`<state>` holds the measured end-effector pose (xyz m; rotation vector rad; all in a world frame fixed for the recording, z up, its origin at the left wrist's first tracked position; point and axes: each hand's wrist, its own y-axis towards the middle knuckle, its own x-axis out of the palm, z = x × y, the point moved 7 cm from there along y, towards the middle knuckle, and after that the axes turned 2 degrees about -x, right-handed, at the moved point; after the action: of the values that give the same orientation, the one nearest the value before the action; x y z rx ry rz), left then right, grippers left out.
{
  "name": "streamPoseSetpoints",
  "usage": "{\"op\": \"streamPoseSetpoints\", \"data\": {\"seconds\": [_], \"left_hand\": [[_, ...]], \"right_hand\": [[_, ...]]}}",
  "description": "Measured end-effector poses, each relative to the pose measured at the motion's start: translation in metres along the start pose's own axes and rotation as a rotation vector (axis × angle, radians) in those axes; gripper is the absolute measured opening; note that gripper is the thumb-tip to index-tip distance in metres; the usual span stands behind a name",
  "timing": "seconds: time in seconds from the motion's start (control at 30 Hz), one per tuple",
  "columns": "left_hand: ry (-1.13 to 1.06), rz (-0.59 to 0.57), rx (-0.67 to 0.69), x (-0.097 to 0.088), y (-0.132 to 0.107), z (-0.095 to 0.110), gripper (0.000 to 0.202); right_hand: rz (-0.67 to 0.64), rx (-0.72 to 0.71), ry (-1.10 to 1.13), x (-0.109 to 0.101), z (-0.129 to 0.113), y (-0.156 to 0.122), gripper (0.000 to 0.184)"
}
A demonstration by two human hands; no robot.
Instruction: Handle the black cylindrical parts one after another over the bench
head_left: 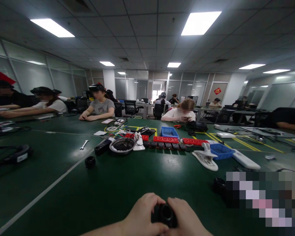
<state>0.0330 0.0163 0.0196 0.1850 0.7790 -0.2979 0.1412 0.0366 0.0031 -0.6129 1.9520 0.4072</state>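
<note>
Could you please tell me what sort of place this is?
Probably a shared workroom in an office building: people sit along a long green table strewn with red power strips and blue bins, glass partitions behind. The left hand and right hand hold a small black part.

**A:** What does the ring (166,214) look like?

**B:** It is black, round, short and thick-walled, with a dull sheen along the rim.

**A:** How is it turned?

**B:** Its round face tilts up toward the camera. The hollow in the middle is dark, and I cannot tell whether it goes right through.

**A:** Where is it?

**B:** At the bottom middle of the view, over the near part of the green tabletop (113,190). It is pinched between the left grip (142,216) and the right grip (186,219). They cover both sides, so only the face and upper rim show.

**A:** Does it rest on the tabletop?

**B:** I cannot tell, because its underside is hidden.
</note>
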Motion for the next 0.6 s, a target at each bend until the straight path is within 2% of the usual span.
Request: {"op": "streamPoseSetpoints", "data": {"seconds": [0.13,0.3,0.47,0.6], "left_hand": [[0.014,-0.054,0.105,0.0,0.003,-0.001,0.047],[-0.026,-0.119,0.157,0.0,-0.001,0.003,0.044],[-0.01,-0.081,0.16,0.003,-0.004,0.003,0.045],[-0.012,-0.066,0.1,0.006,-0.003,0.001,0.044]], "right_hand": [[-0.117,-0.107,0.214,-0.007,-0.007,-0.003,0.04],[-0.269,-0.055,0.316,-0.013,-0.003,-0.006,0.035],[-0.258,-0.014,0.265,-0.008,0.002,-0.005,0.039],[-0.152,-0.026,0.179,-0.003,0.002,-0.003,0.033]]}}
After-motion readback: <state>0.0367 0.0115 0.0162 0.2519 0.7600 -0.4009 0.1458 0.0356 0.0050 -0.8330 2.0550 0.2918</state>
